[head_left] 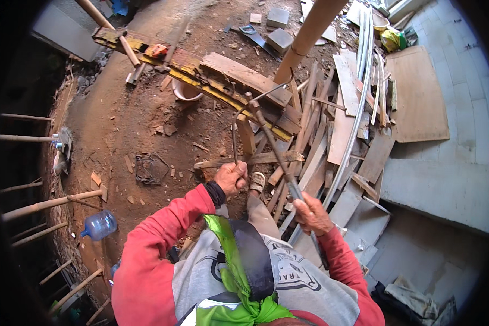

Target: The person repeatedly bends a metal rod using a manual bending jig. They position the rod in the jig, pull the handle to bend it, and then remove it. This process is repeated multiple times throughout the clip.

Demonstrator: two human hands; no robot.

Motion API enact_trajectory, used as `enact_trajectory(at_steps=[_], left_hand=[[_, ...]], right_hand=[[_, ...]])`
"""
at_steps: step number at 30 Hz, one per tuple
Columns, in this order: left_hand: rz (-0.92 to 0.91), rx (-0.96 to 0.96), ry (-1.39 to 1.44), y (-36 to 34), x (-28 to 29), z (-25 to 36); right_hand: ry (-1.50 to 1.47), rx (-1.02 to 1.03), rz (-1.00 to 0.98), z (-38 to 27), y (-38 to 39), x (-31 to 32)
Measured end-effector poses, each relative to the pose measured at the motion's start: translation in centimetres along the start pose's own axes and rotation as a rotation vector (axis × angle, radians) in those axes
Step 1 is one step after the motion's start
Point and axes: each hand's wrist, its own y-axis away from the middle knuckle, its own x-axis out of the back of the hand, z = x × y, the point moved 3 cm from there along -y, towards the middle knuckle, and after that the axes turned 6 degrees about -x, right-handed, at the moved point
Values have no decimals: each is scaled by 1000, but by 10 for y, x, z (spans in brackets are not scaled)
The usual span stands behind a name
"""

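My left hand is closed around the lower end of a bent, rusty steel rod. The rod rises from my fist, turns sharply at the worn wooden beam and runs up to the right into a hooked end. My right hand grips a long steel bar, whose far end meets the rod near its bend. How the two join there is too small to tell. Beneath them lies the beam, edged in yellow; a wooden-handled hammer and a small orange-red object rest on its left part.
Scrap planks and long pale pipes are heaped at the right. A thick bamboo pole stands beyond the beam. On the dirt floor are a white bucket, a wire frame and a blue water jug.
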Motion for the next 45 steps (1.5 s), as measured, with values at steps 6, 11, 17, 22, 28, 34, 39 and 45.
enact_trajectory(at_steps=[6,11,17,22,28,34,39,45], left_hand=[[546,-277,-1168,8,74,44],[354,-329,-1109,5,111,49],[9,-38,-649,5,123,52],[-134,296,-66,29,121,72],[-132,334,8,46,115,86],[-61,268,-93,68,90,133],[-189,89,314,73,86,157],[-98,-192,246,95,70,231]], right_hand=[[-33,25,55,-33,31,7],[57,-36,62,-22,45,14],[163,-85,3,-2,42,17],[191,-117,-47,12,37,22],[120,-157,-92,-4,55,27],[172,-140,-111,-15,70,44],[153,21,-90,-23,78,23],[125,195,-63,-43,81,-16]])
